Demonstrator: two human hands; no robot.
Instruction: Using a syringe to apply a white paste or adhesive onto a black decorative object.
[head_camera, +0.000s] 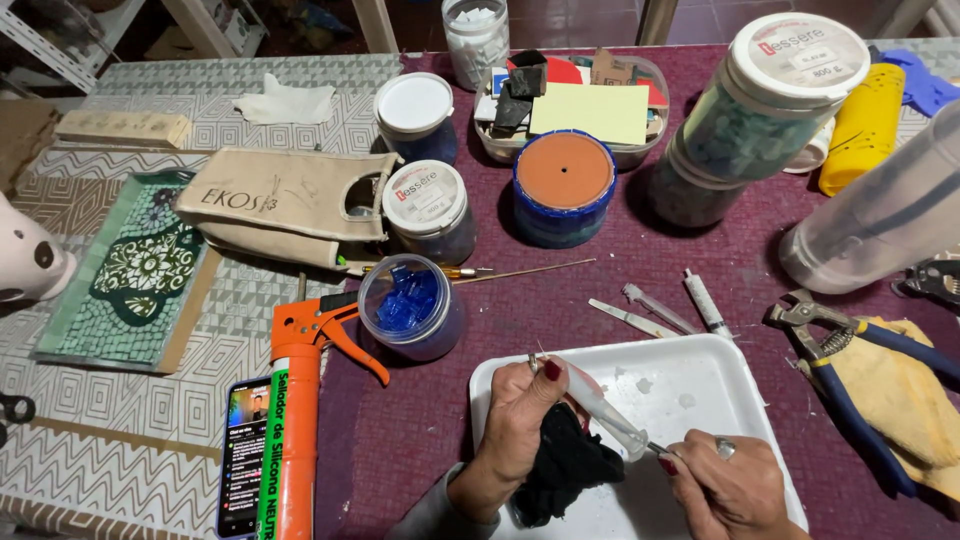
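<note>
While both hands work over the white foam tray (700, 385), a clear syringe (600, 405) is held between them.

The left hand (520, 410) is clamped around the syringe barrel and also grips a black cloth (565, 465) against the palm; the right hand (725, 480) pinches the syringe's thin tip at the tray's 5 o'clock area. The syringe lies tilted, its plunger end toward 10 o'clock. At the tray's 12 o'clock, three more syringes (665, 308) lie on the maroon table cover (600, 270). At 10 o'clock stands an open jar of blue tiles (410, 305). At 9 o'clock lie an orange caulking gun (300, 420) and a phone (243, 455). At 3 o'clock, blue-handled nippers (850, 370) rest partly on a yellow cloth (905, 395).
</note>
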